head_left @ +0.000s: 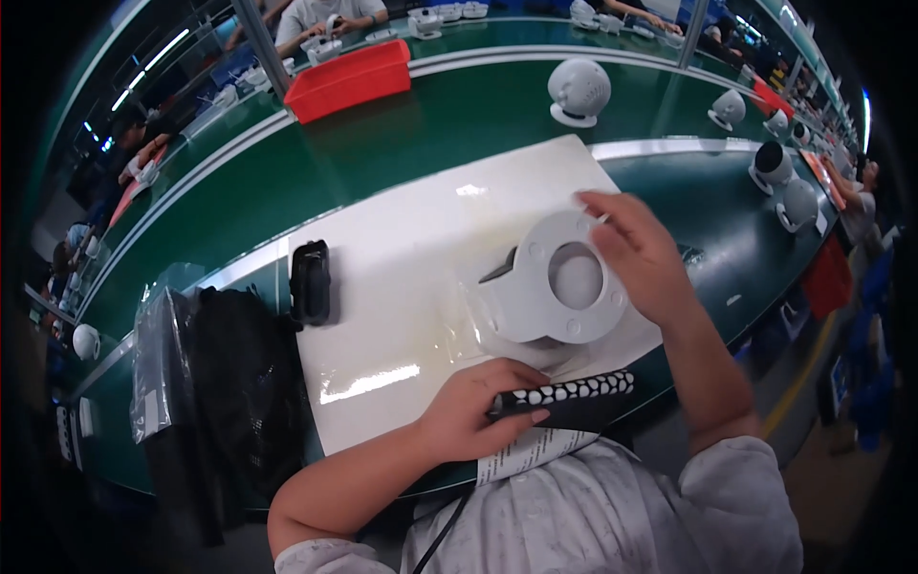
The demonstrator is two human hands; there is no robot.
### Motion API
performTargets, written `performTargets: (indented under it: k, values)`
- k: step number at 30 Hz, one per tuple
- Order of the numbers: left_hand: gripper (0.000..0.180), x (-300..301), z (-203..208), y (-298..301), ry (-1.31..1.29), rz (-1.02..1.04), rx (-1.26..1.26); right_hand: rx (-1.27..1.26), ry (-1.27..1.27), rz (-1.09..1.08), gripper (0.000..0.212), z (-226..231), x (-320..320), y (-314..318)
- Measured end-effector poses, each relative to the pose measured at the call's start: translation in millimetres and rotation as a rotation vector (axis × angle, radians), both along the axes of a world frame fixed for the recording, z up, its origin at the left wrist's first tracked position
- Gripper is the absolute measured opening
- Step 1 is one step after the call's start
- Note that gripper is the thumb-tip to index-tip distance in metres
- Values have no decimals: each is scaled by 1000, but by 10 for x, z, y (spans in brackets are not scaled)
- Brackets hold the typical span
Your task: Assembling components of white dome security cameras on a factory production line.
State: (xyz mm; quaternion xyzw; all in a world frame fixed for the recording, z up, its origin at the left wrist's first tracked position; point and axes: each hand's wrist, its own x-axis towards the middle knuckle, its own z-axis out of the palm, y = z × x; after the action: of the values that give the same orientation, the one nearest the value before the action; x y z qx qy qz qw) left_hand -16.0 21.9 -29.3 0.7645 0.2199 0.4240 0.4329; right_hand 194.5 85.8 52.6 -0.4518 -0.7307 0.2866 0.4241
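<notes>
My left hand (483, 407) grips a flat black object with a white-spotted edge (574, 388) at the near side of the white mat (382, 316). Its exact kind does not show. Just beyond it, a white plastic device with a round ring base (576, 320) lies on the mat, its ring facing up. My right hand (639, 251) is at the ring's right rim, fingers apart and slightly blurred; whether it touches the rim I cannot tell. A printed paper strip (535, 454) lies below my left hand, against my shirt.
A small black tray-like case (311, 282) sits at the mat's left edge. Further left are a black bag (251, 378) and clear plastic bags (164, 354). A red bin (349, 80) and a round white camera (579, 91) stand on the green belt; several people work beyond.
</notes>
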Motion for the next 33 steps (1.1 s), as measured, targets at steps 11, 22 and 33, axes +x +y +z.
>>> performTargets:
  k: [11,22,33]
  values:
    - [19,30,92,-92,-96,88,-424,122,135,49,41,-663,118,-863]
    - [12,18,156,-138,24,197,-492,33,68,-26,32,-579,81,-853]
    - [10,44,198,-143,71,231,-220,477,-202,39,22,-380,-81,-853]
